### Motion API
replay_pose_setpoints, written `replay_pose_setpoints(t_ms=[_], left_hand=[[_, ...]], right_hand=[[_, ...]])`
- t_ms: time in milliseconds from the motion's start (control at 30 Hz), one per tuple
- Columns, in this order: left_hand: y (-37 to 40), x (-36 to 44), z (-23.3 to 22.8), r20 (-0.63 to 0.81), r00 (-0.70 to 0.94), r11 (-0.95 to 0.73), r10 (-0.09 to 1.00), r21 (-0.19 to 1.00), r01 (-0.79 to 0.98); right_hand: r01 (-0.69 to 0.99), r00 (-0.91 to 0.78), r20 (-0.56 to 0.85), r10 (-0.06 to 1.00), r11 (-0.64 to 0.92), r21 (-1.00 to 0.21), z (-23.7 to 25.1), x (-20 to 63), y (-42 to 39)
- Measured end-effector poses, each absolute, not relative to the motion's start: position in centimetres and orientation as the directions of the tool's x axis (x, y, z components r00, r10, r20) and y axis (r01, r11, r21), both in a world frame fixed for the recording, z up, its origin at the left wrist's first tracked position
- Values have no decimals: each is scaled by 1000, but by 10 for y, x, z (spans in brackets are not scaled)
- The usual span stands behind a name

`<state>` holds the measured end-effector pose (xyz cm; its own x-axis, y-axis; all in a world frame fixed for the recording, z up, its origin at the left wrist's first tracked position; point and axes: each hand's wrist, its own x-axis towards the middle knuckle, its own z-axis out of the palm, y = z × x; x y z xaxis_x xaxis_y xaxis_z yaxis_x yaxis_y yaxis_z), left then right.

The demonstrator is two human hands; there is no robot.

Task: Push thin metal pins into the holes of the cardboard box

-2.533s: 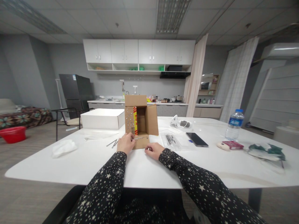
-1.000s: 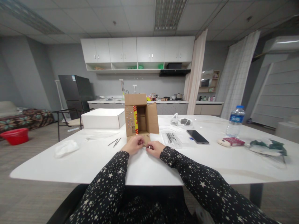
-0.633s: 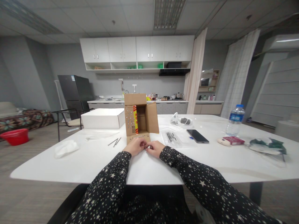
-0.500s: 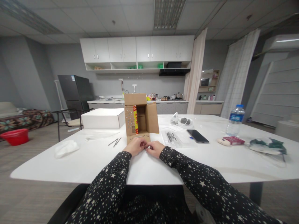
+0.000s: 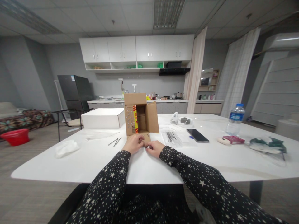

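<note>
Far left at 9 o'clock, off the table, a red basin [image 5: 14, 136] sits on the floor w/ a patterned couch [image 5: 25, 116] behind it. On the white table [image 5: 144, 166], left edge, a crumpled white tissue [image 5: 64, 147] lies alone; at its 1 o'clock stands a flat white box [image 5: 102, 118], lid shut. Between that box and the hands, a few thin metal pins [image 5: 114, 141] lie loose on the tabletop. Centre: a small cardboard box [image 5: 140, 115] lies on its side, mouth facing the person, top flap up, side flaps spread, bottom flap flat on the table toward the hands; a red-and-yellow strip runs down its left flap. Left hand [image 5: 133, 144] sits at the box's 6 o'clock, fingers curled down onto that bottom flap, pinching at its edge; whether sth small is b/w the fingertips I cannot tell. Right hand [image 5: 154, 148] is just beside it at 3 o'clock, fingers closed in a loose fist, fingertips meeting the left hand's near the flap corner; what it grips, if anything, is hidden. Both sleeves are black w/ white stars. Right of the hands: a clear plastic bag [image 5: 174, 138] w/ dark thin items inside, then a black phone [image 5: 197, 135] face up. At 2 o'clock of the phone, a water bottle [image 5: 234, 119] stands upright. Near it lies a small red pack [image 5: 233, 139], and far right a green-and-white bundle [image 5: 267, 145].
</note>
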<state>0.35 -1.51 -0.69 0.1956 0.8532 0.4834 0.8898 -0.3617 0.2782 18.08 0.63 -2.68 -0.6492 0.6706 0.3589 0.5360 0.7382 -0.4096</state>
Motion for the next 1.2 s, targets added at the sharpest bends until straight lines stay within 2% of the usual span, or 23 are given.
replay_pose_setpoints(t_ms=[167, 300, 533, 1200], left_hand=[[-19, -1, 0, 553, -78, -82, 829, 258, 963], [-22, -2, 1, 547, -174, 46, 819, 240, 970], [-23, -2, 1, 501, -169, 59, 849, 227, 972], [-22, -2, 1, 503, -150, 31, 851, 238, 971]], right_hand=[[542, -656, 348, 669, 739, -399, -29, 180, 8], [533, -659, 353, 664, 744, -404, -31, 181, 10], [545, -660, 343, 669, 740, -394, -30, 180, 9], [553, -656, 340, 673, 736, -390, -30, 181, 9]])
